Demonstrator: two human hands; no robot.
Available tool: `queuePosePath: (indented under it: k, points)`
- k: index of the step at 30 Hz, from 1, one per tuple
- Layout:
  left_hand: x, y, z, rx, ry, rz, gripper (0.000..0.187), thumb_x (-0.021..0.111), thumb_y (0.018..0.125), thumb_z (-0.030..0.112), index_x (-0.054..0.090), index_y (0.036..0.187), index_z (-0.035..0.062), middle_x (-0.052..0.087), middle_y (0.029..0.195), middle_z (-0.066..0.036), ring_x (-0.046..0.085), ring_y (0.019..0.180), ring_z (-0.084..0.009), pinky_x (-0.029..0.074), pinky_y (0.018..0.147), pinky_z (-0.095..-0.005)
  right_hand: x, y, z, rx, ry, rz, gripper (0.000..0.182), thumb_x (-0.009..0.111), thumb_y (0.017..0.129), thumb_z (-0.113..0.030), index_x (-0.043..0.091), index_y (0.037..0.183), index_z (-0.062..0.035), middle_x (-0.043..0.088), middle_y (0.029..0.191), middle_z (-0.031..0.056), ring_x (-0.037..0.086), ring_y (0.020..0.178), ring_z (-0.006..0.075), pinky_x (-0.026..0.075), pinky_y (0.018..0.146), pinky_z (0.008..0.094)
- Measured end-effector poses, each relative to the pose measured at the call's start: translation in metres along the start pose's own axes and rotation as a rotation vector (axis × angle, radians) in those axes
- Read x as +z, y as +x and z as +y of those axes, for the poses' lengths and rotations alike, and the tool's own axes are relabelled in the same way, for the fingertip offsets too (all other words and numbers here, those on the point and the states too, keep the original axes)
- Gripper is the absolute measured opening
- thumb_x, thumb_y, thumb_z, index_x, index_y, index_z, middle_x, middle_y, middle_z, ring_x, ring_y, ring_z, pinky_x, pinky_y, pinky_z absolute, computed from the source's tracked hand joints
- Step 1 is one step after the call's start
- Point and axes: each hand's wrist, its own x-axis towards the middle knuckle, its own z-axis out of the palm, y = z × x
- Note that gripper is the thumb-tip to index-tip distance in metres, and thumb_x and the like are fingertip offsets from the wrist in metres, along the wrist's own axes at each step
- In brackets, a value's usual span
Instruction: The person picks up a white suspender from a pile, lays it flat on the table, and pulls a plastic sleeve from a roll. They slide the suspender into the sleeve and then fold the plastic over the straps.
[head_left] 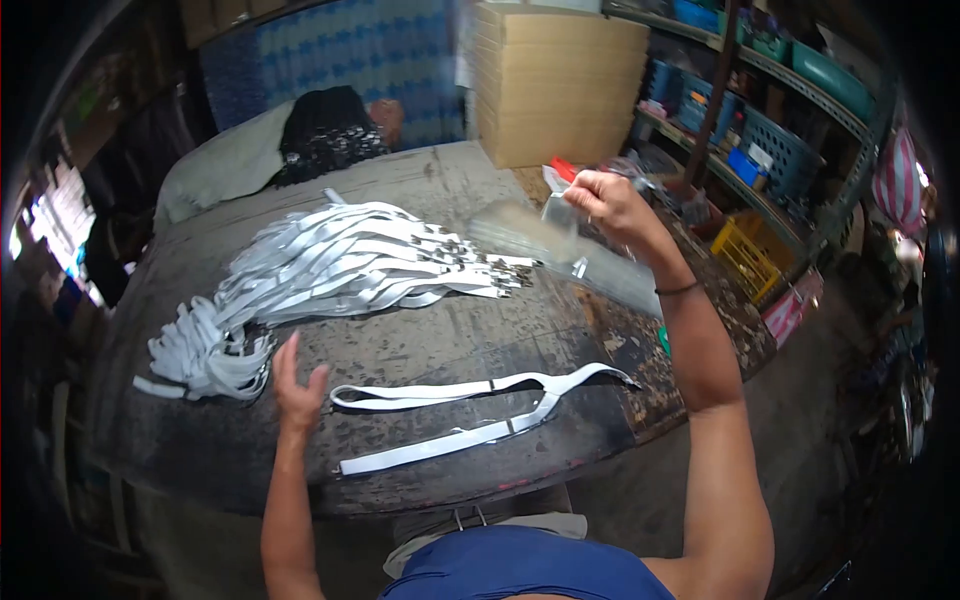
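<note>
White straps joined in a Y shape point(545, 385) lie on the dark worn table point(420, 345) in front of me, with a looped end at the left. My left hand point(298, 385) is just left of that loop, fingers apart and holding nothing. Raised over the right side of the table, my right hand point(603, 205) pinches a clear plastic bag point(562, 212), which hangs from the fingers. Beneath it is a stack of clear plastic bags point(615, 275), partly blurred. A large pile of white straps point(350, 260) with metal clips at its right end spreads across the table's left half.
A bundle of black straps point(325, 130) lies on pale cloth point(225, 170) at the back left. A large cardboard box point(560, 85) stands at the back. Shelves with baskets point(780, 150) and a yellow crate point(745, 255) are at the right.
</note>
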Motion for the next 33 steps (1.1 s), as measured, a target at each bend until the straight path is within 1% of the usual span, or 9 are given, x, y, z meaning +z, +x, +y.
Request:
queuePosePath:
  k: [1,2,8,10,15,21,24,25,33]
  points:
    - [-0.003,0.011,0.034,0.091,-0.043,0.008,0.076,0.075,0.083,0.038,0.044,0.143,0.0021,0.047,0.139,-0.019,0.047,0.127,-0.0331,0.038,0.107,-0.0439,0.007,0.000,-0.033,-0.103,0.024,-0.059,0.021,0.062,0.097,-0.018,0.063,0.088,0.0012,0.057,0.069,0.0041,0.052,0.067,0.0086,0.044,0.062,0.0276]
    - [-0.006,0.019,0.068,0.179,-0.081,0.016,0.083,0.077,0.081,0.043,0.042,0.144,0.0021,0.045,0.142,-0.020,0.044,0.132,-0.0343,0.035,0.110,-0.0453,0.016,-0.002,-0.066,-0.197,0.004,-0.103,0.015,0.067,0.092,-0.015,0.064,0.087,-0.0012,0.069,0.080,0.0157,0.068,0.073,0.0242,0.051,0.066,0.0331]
    - [-0.026,0.034,0.181,0.531,-0.465,-0.214,0.106,0.087,0.067,0.048,0.035,0.148,0.0041,0.047,0.143,-0.018,0.046,0.133,-0.0296,0.037,0.109,-0.0433,0.067,-0.040,-0.204,-0.620,0.141,-0.424,0.021,0.066,0.091,-0.026,0.061,0.090,-0.0061,0.065,0.074,0.0134,0.066,0.071,0.0346,0.052,0.064,0.0427]
    - [-0.039,0.022,0.182,0.435,-0.654,-0.409,0.087,0.091,0.067,0.031,0.049,0.139,0.0041,0.066,0.110,-0.009,0.063,0.100,-0.0152,0.051,0.087,-0.0304,0.064,-0.047,-0.230,-0.798,0.275,-0.411,0.020,0.067,0.090,-0.026,0.062,0.095,-0.0070,0.064,0.076,0.0114,0.066,0.069,0.0333,0.052,0.062,0.0414]
    - [-0.114,-0.033,0.159,0.135,-0.497,-0.752,0.038,0.087,0.074,0.024,0.069,0.101,0.0037,0.066,0.072,0.003,0.054,0.062,-0.0007,0.041,0.052,-0.0225,0.039,-0.064,-0.241,-0.790,0.214,-0.481,0.017,0.071,0.087,-0.023,0.065,0.092,-0.0082,0.063,0.074,0.0075,0.064,0.065,0.0286,0.051,0.059,0.0388]
    - [-0.172,-0.136,0.119,-0.487,-0.363,-0.736,0.029,0.086,0.075,0.021,0.072,0.095,0.0059,0.067,0.068,0.002,0.058,0.062,-0.0020,0.044,0.056,-0.0210,0.047,-0.086,-0.205,-0.663,0.258,-0.562,0.022,0.076,0.082,-0.025,0.063,0.077,-0.0078,0.062,0.070,0.0052,0.063,0.061,0.0247,0.049,0.055,0.0367]
    - [-0.177,-0.192,0.092,-0.472,0.118,-0.926,0.072,0.084,0.069,0.049,0.061,0.125,0.0090,0.069,0.107,-0.013,0.067,0.096,-0.0216,0.052,0.085,-0.0350,0.088,-0.109,-0.190,-0.638,0.274,-0.778,0.022,0.070,0.088,-0.028,0.061,0.083,-0.0084,0.061,0.072,0.0088,0.063,0.063,0.0292,0.050,0.056,0.0389]
    - [-0.180,-0.214,0.084,-0.399,0.491,-1.055,0.101,0.079,0.064,0.064,0.045,0.141,0.0079,0.057,0.130,-0.018,0.055,0.120,-0.0344,0.039,0.105,-0.0440,0.113,-0.121,-0.185,-0.657,0.319,-0.840,0.022,0.066,0.091,-0.029,0.060,0.087,-0.0086,0.062,0.073,0.0111,0.063,0.065,0.0326,0.050,0.057,0.0408]
    - [-0.092,-0.153,0.149,0.018,-0.252,-0.585,0.105,0.085,0.071,0.044,0.030,0.150,0.0024,0.053,0.136,-0.021,0.052,0.126,-0.0298,0.042,0.104,-0.0403,0.210,-0.167,-0.227,-0.602,0.443,-1.017,0.024,0.065,0.089,-0.030,0.065,0.089,-0.0057,0.066,0.074,0.0170,0.065,0.070,0.0384,0.050,0.062,0.0479]
